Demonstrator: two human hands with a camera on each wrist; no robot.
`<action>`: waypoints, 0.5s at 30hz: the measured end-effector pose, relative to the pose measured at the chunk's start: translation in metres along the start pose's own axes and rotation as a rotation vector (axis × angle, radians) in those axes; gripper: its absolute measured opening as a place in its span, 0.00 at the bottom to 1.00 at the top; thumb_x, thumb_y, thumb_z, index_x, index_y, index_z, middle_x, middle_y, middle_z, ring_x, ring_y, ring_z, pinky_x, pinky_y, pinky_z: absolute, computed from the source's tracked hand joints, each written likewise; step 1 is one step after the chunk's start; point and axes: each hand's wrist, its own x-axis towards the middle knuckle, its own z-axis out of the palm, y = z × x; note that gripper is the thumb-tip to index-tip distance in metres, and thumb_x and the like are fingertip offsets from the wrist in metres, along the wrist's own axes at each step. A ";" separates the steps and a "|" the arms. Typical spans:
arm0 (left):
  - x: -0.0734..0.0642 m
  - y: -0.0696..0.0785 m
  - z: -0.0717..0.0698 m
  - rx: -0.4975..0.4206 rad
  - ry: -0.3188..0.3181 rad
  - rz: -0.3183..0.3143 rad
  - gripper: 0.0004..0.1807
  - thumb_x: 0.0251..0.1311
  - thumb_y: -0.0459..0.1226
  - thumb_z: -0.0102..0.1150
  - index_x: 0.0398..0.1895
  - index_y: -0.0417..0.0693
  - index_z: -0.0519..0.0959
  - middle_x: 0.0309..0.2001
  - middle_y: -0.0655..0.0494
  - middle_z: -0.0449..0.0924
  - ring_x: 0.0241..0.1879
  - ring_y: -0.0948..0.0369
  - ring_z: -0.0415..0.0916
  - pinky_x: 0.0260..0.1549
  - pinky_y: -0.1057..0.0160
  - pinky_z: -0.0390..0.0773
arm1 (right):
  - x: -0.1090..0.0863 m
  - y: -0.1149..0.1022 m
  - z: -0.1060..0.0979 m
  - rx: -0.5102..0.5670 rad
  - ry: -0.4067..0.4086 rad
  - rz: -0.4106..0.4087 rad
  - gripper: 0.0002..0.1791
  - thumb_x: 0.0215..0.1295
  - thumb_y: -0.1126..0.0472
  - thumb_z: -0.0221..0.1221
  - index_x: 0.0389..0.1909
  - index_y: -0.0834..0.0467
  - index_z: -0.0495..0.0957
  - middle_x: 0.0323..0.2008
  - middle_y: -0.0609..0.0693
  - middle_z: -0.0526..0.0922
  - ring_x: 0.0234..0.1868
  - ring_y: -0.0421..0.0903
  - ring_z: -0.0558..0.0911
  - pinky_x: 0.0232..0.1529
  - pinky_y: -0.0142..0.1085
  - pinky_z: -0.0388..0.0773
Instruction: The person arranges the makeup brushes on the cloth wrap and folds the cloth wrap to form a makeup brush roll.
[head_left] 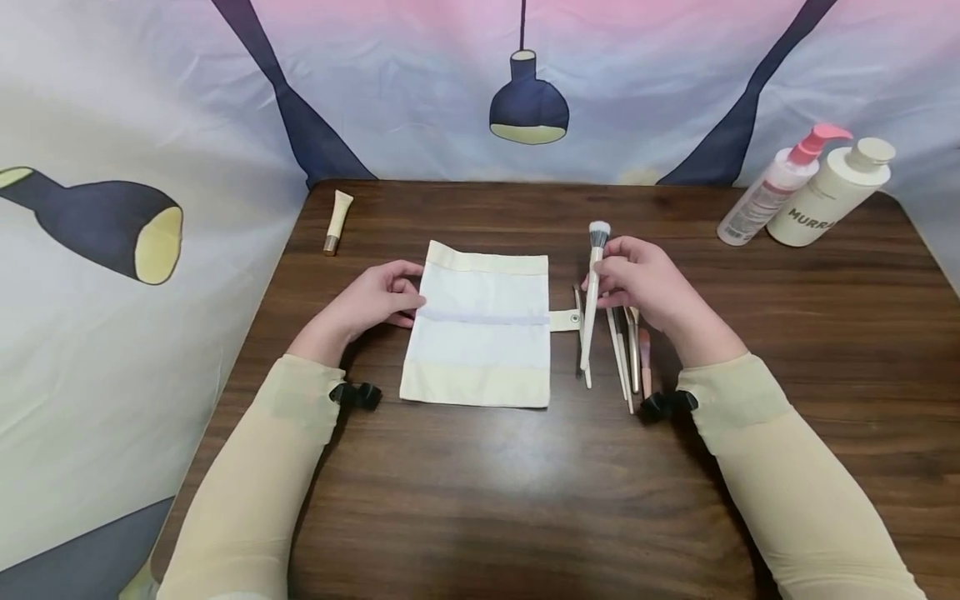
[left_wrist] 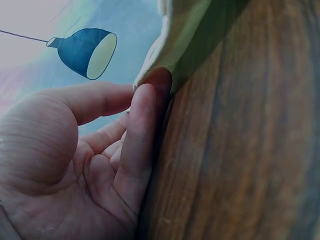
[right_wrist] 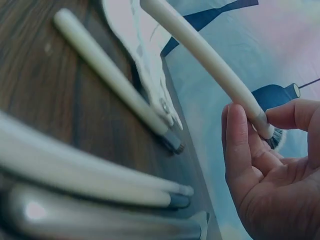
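A cream fabric brush roll (head_left: pixel 480 333) lies unfolded on the table, with a snap strap (head_left: pixel 564 321) at its right side. My left hand (head_left: pixel 378 296) pinches the roll's left edge between thumb and fingers; the left wrist view shows the fabric edge (left_wrist: pixel 152 55) lifted there. My right hand (head_left: pixel 637 275) holds a makeup brush (head_left: pixel 592 292) with white-tipped dark bristles, pinched near its bristle end in the right wrist view. Beneath and beside that hand, several more makeup brushes (head_left: pixel 634 358) lie on the table, one of them close to the strap.
A small cream tube (head_left: pixel 337 221) lies at the back left of the wooden table (head_left: pixel 495 500). At the back right stand a pump bottle (head_left: pixel 772 192) with a pink top and a white bottle (head_left: pixel 828 196). A printed cloth (head_left: pixel 435 100) hangs behind the table.
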 end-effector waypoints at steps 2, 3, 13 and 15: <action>0.000 0.000 0.000 -0.009 -0.005 -0.009 0.30 0.70 0.33 0.62 0.73 0.44 0.66 0.37 0.47 0.81 0.39 0.56 0.84 0.39 0.58 0.89 | 0.003 -0.001 0.001 0.047 -0.007 0.020 0.11 0.76 0.64 0.53 0.52 0.65 0.67 0.34 0.55 0.86 0.32 0.44 0.87 0.35 0.36 0.88; -0.001 0.000 0.000 -0.012 -0.011 -0.015 0.30 0.70 0.33 0.61 0.73 0.44 0.66 0.37 0.47 0.81 0.39 0.56 0.84 0.40 0.58 0.89 | 0.005 -0.002 0.002 0.076 -0.012 0.032 0.10 0.76 0.64 0.53 0.51 0.64 0.67 0.34 0.55 0.86 0.31 0.44 0.87 0.35 0.36 0.88; -0.001 0.004 -0.003 -0.014 -0.004 0.004 0.29 0.70 0.33 0.61 0.72 0.42 0.66 0.34 0.48 0.80 0.35 0.57 0.83 0.38 0.59 0.89 | 0.028 -0.028 0.025 0.346 -0.076 0.036 0.05 0.74 0.67 0.53 0.42 0.61 0.65 0.29 0.55 0.85 0.29 0.47 0.86 0.35 0.37 0.88; 0.000 0.003 -0.002 -0.023 -0.014 0.000 0.29 0.70 0.32 0.61 0.71 0.42 0.66 0.35 0.47 0.80 0.34 0.57 0.83 0.38 0.59 0.89 | 0.032 -0.030 0.032 0.330 -0.080 0.039 0.05 0.74 0.67 0.54 0.43 0.61 0.67 0.29 0.54 0.85 0.29 0.46 0.86 0.36 0.37 0.88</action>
